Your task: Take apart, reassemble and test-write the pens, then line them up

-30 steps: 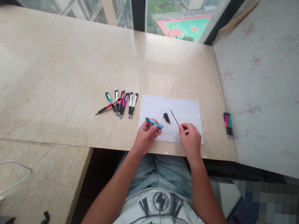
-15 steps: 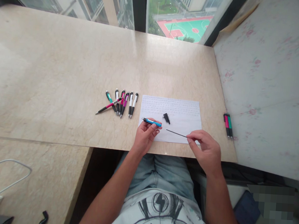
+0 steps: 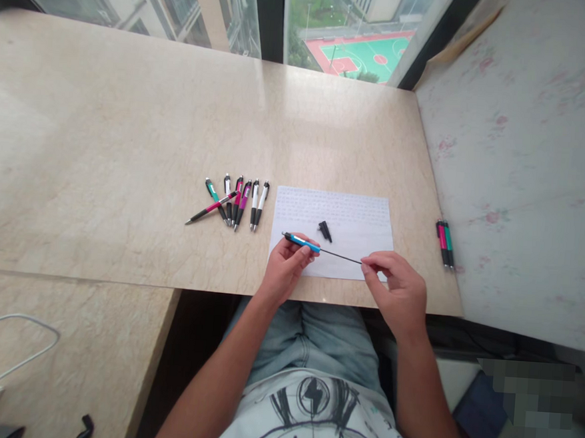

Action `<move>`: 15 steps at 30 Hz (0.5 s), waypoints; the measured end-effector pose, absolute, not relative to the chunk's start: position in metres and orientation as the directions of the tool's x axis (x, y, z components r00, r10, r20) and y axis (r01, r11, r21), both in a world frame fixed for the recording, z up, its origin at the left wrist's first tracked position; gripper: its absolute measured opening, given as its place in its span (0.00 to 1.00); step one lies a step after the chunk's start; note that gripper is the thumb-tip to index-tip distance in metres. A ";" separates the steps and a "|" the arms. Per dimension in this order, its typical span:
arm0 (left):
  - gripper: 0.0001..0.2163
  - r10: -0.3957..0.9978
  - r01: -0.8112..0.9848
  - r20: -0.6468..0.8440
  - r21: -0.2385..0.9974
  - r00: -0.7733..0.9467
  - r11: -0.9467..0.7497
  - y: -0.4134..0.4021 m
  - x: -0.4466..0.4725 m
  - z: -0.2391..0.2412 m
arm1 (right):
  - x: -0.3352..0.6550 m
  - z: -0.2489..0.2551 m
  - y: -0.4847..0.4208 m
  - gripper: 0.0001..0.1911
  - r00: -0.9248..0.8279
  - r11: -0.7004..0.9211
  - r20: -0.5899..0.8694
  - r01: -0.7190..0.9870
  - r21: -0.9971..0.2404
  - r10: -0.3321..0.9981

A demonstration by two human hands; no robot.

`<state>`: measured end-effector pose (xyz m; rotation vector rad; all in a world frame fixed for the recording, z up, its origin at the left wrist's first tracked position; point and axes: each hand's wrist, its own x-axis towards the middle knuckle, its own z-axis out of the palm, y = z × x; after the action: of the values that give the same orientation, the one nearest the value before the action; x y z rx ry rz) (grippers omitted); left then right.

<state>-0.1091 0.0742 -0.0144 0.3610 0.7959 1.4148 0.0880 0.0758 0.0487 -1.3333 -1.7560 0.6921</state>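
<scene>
My left hand (image 3: pixel 288 267) is closed around a blue pen barrel (image 3: pixel 303 242) with a black clip end, held over the paper. Between the fingertips of my right hand (image 3: pixel 395 286) is the far end of a thin dark pen refill (image 3: pixel 340 256). The refill's other end meets the barrel's open right end; how far it reaches inside is hidden. Behind the hands, small black pen parts (image 3: pixel 325 231) lie on a sheet of handwritten paper (image 3: pixel 363 217).
Several assembled pens (image 3: pixel 246 202) in white, pink, purple and green lie left of the paper. Two more pens (image 3: pixel 445 243) rest by the wall at right. A white cable (image 3: pixel 39 321) and a small black object (image 3: pixel 85 428) are on the lower left surface.
My right hand has moved left with the refill, closing the gap so that its tip now meets the barrel. The barrel has shifted slightly right and tilted a little more.
</scene>
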 end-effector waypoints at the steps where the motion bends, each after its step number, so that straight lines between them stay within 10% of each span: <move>1: 0.10 0.962 -0.727 -0.270 0.667 -0.032 0.163 0.074 -0.109 -0.015 | 0.083 0.048 0.076 0.05 -0.117 0.291 0.269 0.512 -0.808 0.956; 15: 0.11 0.959 -0.717 -0.278 0.679 -0.051 0.158 0.073 -0.110 -0.017 | 0.061 0.046 0.081 0.06 -0.089 0.282 0.286 0.590 -0.757 0.954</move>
<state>-0.1096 0.0733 -0.0171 0.3752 0.8210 1.4141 0.0613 0.0809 0.0455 -1.4032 -1.7793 0.5951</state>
